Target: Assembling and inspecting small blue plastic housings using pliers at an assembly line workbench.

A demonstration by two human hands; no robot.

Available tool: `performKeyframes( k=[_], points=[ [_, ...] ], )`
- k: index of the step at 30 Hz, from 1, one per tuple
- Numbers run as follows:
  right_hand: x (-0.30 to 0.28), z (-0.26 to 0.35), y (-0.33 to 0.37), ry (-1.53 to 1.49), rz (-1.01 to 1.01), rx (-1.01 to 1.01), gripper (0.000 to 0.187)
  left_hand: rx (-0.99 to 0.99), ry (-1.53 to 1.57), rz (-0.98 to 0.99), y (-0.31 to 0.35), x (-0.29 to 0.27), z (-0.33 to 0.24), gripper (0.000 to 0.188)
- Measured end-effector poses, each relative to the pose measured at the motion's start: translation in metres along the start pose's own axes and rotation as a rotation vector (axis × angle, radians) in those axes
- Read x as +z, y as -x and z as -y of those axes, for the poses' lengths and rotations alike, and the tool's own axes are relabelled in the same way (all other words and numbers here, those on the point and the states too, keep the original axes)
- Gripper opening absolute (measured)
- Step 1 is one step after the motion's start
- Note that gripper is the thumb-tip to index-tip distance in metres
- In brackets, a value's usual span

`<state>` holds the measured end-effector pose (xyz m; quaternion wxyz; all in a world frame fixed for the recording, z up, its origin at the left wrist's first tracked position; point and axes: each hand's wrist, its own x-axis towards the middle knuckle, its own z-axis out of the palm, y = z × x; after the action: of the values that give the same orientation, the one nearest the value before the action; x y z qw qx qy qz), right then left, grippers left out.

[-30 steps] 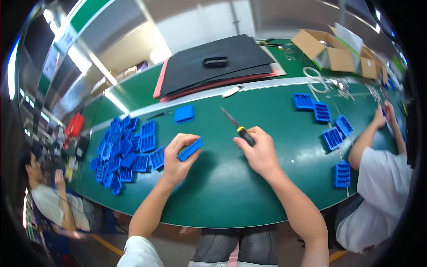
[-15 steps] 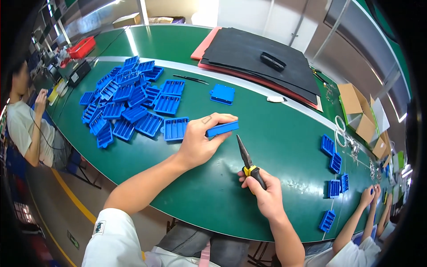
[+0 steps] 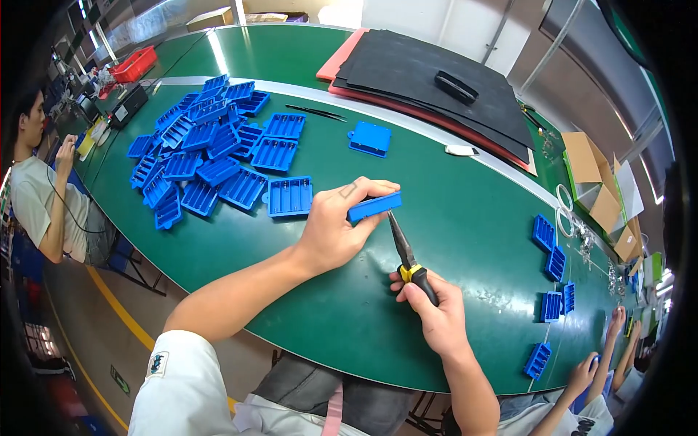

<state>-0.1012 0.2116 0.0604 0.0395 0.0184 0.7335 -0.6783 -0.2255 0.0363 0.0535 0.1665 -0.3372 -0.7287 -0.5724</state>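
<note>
My left hand [image 3: 336,221] grips a blue plastic battery holder [image 3: 375,207] between thumb and fingers, its narrow side turned toward me. In my right hand [image 3: 436,309] is a pair of long-nose pliers [image 3: 404,248] with black and yellow handles. The pliers' tip is at the holder's lower edge; whether its jaws grip anything is too small to tell. Just left of my left hand lies another blue battery holder [image 3: 289,196], open side up. Beyond my hands a blue holder [image 3: 371,139] lies with its flat back up.
A heap of blue battery holders [image 3: 211,138] covers the left of the green table [image 3: 320,320]. Black tweezers [image 3: 316,112] lie behind it. Black and red foam sheets [image 3: 436,87] are stacked at the back. Several holders [image 3: 551,307] lie at right, near co-workers' hands [image 3: 584,372]. Another person sits at left.
The pliers' tip has come up from just beside the held battery holder to its lower edge. My view has shifted slightly. A co-worker's hand at right has moved lower.
</note>
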Motion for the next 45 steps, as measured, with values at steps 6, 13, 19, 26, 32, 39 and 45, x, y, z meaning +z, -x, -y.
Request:
performKeyframes(
  k=[6, 13, 19, 26, 32, 39, 45],
  points=[
    [0.000, -0.003, 0.000, -0.005, -0.031, -0.007, 0.020, 0.029, -0.017, 0.004, 0.000, 0.001, 0.001, 0.024],
    [0.000, -0.006, -0.002, 0.027, -0.026, -0.039, 0.019, 0.055, -0.048, 0.011, 0.002, 0.002, 0.005, 0.026],
    [-0.001, -0.007, -0.002, 0.022, -0.018, -0.043, 0.019, 0.047, -0.025, -0.004, 0.002, 0.003, 0.005, 0.026],
    [0.003, -0.006, -0.001, -0.060, -0.058, -0.005, 0.018, 0.035, -0.044, -0.007, 0.003, 0.003, 0.002, 0.026],
    [0.002, -0.004, -0.001, 0.073, -0.040, -0.073, 0.020, 0.073, -0.072, -0.003, 0.002, 0.001, 0.001, 0.026],
    [0.001, -0.005, -0.001, 0.031, -0.015, -0.013, 0.023, -0.004, -0.031, -0.013, 0.001, 0.002, -0.001, 0.025],
    [-0.001, -0.004, 0.001, 0.021, -0.024, -0.029, 0.018, 0.003, -0.077, -0.078, -0.007, -0.008, 0.003, 0.028]
  ],
)
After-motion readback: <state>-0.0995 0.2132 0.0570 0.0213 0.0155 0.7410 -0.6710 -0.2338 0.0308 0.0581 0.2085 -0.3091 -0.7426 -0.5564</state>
